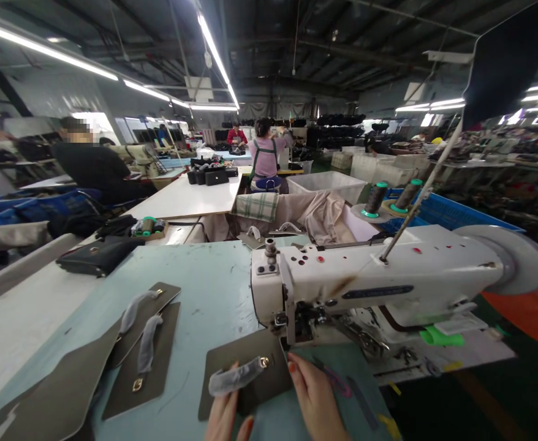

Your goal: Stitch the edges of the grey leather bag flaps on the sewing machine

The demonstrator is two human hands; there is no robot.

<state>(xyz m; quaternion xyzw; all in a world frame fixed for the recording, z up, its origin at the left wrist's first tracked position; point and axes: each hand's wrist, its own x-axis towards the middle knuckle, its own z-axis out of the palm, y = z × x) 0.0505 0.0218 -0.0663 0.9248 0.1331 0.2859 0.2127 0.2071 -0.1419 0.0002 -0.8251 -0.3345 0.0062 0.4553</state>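
Touching a flat grey-brown rectangular panel (273, 361) with a plastic-wrapped handle (227, 381) — left hand (224, 411) at six o'clock, right hand (315, 395) at three — both part-open, grip unclear.

Sewing machine (342, 263) blocks way beyond right hand (315, 395). Ahead-left of left hand (225, 411): open desk (207, 288) strip, then overlapping panels (162, 364) farther left.

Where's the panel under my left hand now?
In the head view, the panel lies at bottom centre, by the needle end of the sewing machine, with the left hand on it and the right hand at its right edge.
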